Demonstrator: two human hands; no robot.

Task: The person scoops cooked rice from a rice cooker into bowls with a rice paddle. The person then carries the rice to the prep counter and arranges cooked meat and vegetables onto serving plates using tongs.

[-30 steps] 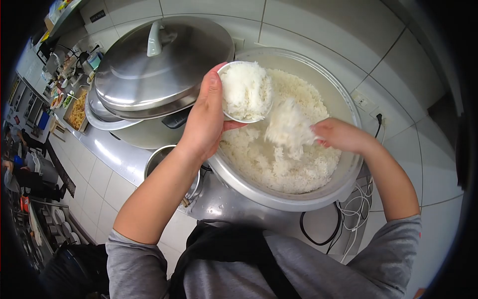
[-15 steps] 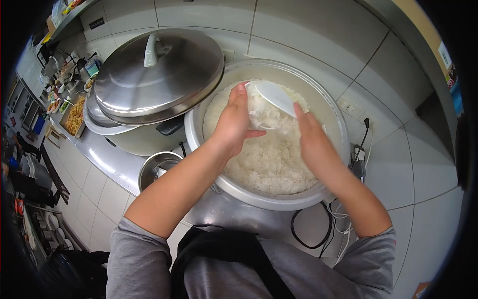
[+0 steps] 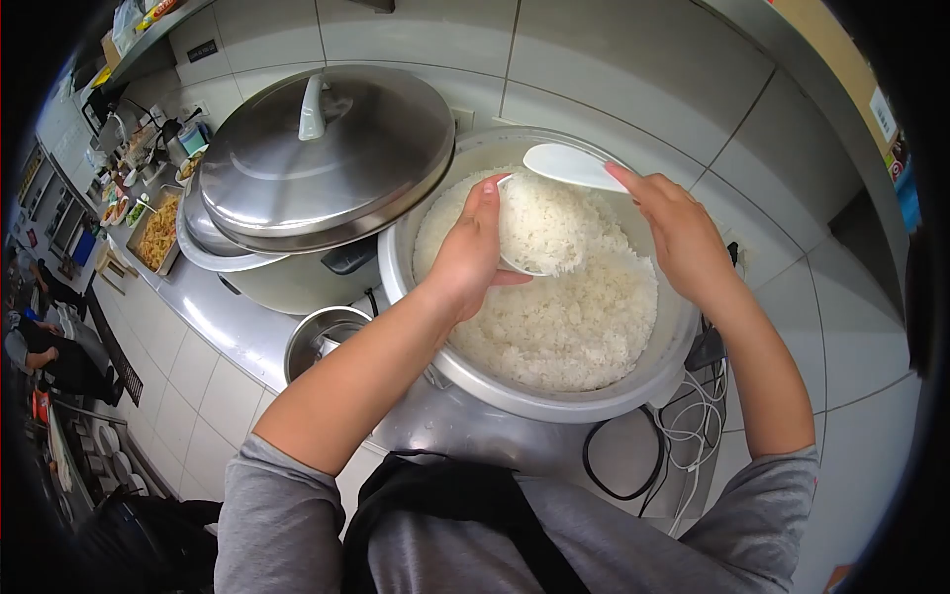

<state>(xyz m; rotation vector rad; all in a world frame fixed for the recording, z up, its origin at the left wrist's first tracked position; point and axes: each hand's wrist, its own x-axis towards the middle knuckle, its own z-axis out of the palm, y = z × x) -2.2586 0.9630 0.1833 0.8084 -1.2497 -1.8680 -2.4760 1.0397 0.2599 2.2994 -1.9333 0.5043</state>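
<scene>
A large round rice cooker pot [image 3: 554,404] stands uncovered in front of me, with cooked white rice [image 3: 564,346] inside. Over it, my left hand [image 3: 470,238] holds a white bowl [image 3: 506,198] heaped with rice, thumb at the rim; most of the bowl is hidden by the rice and fingers. My right hand [image 3: 683,233] grips a white rice paddle [image 3: 566,163] by its handle, its blade raised above the bowl's far side and apart from the rice.
A second cooker [image 3: 287,287] with a steel lid [image 3: 332,158] stands at the left. Near me is a metal container [image 3: 315,332]. Cables [image 3: 693,421] hang at the right. A tray of food [image 3: 158,233] sits further left, and another person [image 3: 64,346] stands beyond.
The paddle has lifted off the bowl's rice and moved up and right with my right hand. The heap in the bowl shows more fully. My left hand has barely moved.
</scene>
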